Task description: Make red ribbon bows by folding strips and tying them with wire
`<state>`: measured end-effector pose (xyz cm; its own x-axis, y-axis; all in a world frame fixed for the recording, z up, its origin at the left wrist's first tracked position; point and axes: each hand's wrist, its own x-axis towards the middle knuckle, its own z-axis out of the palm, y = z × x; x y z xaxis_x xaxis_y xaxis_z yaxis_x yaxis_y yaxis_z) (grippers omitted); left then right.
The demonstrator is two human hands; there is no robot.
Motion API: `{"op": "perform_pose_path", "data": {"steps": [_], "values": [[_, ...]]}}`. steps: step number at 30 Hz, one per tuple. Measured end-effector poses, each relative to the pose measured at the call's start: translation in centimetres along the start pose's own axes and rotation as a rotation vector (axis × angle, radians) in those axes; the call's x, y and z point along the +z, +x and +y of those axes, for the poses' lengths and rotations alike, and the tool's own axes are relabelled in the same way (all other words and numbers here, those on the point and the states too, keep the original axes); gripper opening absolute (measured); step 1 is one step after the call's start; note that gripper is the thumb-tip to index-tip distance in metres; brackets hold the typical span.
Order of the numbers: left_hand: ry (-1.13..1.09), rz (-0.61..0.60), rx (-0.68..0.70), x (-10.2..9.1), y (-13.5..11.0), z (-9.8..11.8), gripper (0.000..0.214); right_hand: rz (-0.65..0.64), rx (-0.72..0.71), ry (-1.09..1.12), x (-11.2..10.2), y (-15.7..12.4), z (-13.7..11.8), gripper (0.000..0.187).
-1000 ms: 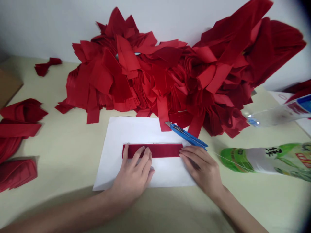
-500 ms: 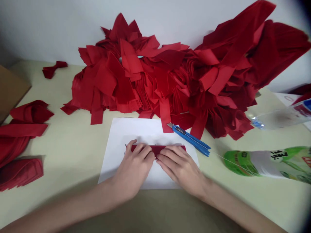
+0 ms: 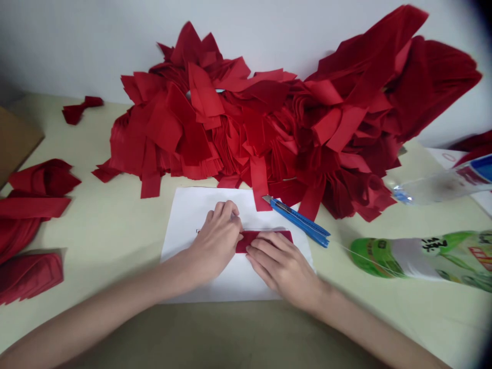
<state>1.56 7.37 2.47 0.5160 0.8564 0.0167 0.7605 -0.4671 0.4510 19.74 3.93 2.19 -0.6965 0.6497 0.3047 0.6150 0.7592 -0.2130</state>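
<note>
Right hand (image 3: pixel 282 266) flat, fingers (image 3: pixel 265 250) pressing a dark red cloth strip (image 3: pixel 274 236) onto a white paper sheet (image 3: pixel 192 210) | left hand (image 3: pixel 217 238) curled just beside it, hold unclear, hands together | blue plastic utility knife (image 3: pixel 295 220) near, below a heaped pile of red cloth strips (image 3: pixel 246 123)
</note>
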Motion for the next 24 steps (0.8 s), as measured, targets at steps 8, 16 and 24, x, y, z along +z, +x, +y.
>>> {"op": "perform_pose_path", "data": {"steps": [8, 16, 24], "values": [[0.125, 0.104, 0.061, 1.8, -1.0, 0.3, 0.014, -0.015, 0.237, 0.246, -1.5, 2.1, 1.7, 0.014], [0.131, 0.129, 0.046, 1.6, -1.3, 0.8, 0.014, -0.129, 0.321, 0.306, -1.1, 3.3, 2.2, 0.012], [0.037, 0.063, 0.079, 0.1, -0.7, 0.4, 0.017, -0.082, 0.359, 0.324, -0.6, 3.1, 2.2, 0.013]]}}
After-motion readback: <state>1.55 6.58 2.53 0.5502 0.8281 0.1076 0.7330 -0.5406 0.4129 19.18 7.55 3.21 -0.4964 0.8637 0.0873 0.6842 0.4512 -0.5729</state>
